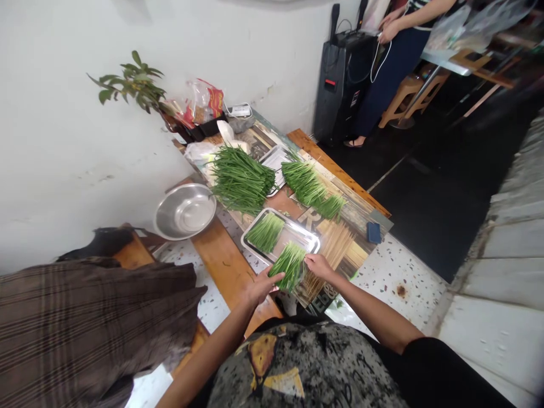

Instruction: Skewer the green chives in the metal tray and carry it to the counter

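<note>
My left hand (264, 284) holds a flat row of cut green chives (289, 265), thumb on top and fingers partly hidden below. At the right side of that row, the closed fingertips of my right hand (318, 265) pinch its edge; whether a skewer is between them is too small to tell. The row is above the near edge of a metal tray (297, 231), in which another flat row of chives (266, 232) lies. Many thin bamboo skewers (335, 243) are spread on the table beside my right hand.
Behind the tray are a big heap of chives (242, 178), several laid-out rows (310, 184) and a second tray (276, 158). A steel basin (186, 212) sits left, above a wooden bench (225, 263). A blue box (373, 232) lies right. Another person stands by a black speaker (344, 85).
</note>
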### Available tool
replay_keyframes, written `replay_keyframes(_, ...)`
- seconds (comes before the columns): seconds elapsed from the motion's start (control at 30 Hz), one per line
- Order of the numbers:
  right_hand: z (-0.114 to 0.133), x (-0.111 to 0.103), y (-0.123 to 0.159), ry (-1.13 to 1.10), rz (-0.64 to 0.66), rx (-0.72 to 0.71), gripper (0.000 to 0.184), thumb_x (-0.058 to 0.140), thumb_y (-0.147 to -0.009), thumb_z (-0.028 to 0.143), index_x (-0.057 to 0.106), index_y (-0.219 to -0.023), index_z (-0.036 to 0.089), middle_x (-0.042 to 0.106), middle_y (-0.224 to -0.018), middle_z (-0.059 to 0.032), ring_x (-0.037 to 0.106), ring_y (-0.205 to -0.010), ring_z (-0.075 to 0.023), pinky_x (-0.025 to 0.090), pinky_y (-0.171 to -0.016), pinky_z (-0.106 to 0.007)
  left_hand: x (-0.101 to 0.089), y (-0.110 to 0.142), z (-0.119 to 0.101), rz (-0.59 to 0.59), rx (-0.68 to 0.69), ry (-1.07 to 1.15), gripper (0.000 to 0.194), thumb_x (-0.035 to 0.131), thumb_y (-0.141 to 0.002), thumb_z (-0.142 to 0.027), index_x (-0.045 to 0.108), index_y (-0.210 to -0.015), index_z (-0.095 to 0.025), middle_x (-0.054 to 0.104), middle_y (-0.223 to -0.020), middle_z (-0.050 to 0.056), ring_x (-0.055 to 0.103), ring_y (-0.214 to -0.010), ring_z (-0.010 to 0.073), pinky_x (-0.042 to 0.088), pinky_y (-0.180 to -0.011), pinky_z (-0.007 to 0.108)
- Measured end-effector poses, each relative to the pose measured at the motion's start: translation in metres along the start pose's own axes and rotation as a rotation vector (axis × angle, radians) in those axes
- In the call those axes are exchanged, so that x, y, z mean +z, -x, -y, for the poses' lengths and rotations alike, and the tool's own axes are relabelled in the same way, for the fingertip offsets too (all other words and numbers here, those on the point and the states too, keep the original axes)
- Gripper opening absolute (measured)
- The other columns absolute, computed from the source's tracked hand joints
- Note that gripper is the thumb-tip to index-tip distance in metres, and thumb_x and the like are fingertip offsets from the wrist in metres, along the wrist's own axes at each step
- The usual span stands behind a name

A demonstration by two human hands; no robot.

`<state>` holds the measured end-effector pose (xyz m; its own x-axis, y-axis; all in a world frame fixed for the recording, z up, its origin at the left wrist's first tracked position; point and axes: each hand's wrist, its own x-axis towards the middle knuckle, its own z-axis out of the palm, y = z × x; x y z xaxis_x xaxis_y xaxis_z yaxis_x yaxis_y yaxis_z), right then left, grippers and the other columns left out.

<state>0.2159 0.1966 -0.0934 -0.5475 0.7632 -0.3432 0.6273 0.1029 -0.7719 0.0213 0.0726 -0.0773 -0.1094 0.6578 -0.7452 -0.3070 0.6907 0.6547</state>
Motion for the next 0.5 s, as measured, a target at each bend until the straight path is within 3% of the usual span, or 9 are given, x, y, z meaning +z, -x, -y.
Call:
replay_keyframes(0.13,-0.017,0.003,-0.034,0.033,0.008,0.045,0.032,0.044,-0.085,0.026,0.040,-0.054,0.018,0.040,-0.050,0.0047,0.039,-0.051,-0.0090,0.027,-0.053,-0.021,0.009,-0.025,-0.017,-0.105,-0.047,-0.041,0.062,0.081,-0.060,-0.043,0.061,-0.112,-0.017,0.069,-0.095,0.008,0.061,-0.067,0.0122,0.045,-0.053,0.020)
replay_keyframes(0.27,-0.024,-0.006,-0.056,0.049,0.000,0.061,0.036,0.047,-0.090,0.032,0.045,-0.057,0.017,0.044,-0.053,0.0052,0.041,-0.052,-0.0095,0.033,-0.058,-0.023,0.016,-0.052,-0.030,-0.203,-0.046,-0.079,0.072,0.083,-0.059,-0.039,0.056,-0.121,-0.016,0.067,-0.105,0.011,0.062,-0.074,0.0143,0.045,-0.052,0.019)
replay_keyframes(0.37,-0.026,-0.010,-0.066,0.051,-0.007,0.073,0.038,0.047,-0.092,0.035,0.047,-0.059,0.017,0.045,-0.055,0.0051,0.043,-0.053,-0.0095,0.036,-0.059,-0.024,0.017,-0.065,-0.033,-0.256,-0.052,-0.104,0.076,0.084,-0.057,-0.037,0.055,-0.124,-0.014,0.064,-0.111,0.013,0.062,-0.082,0.0177,0.047,-0.053,0.020)
replay_keyframes(0.5,-0.026,-0.012,-0.067,0.038,0.009,0.055,0.034,0.043,-0.091,0.026,0.048,-0.059,0.017,0.051,-0.057,0.0034,0.047,-0.055,-0.0103,0.036,-0.059,-0.023,0.014,-0.067,-0.033,-0.252,-0.064,-0.096,0.078,0.083,-0.059,-0.036,0.052,-0.127,-0.015,0.064,-0.112,0.012,0.062,-0.082,0.0170,0.048,-0.055,0.021)
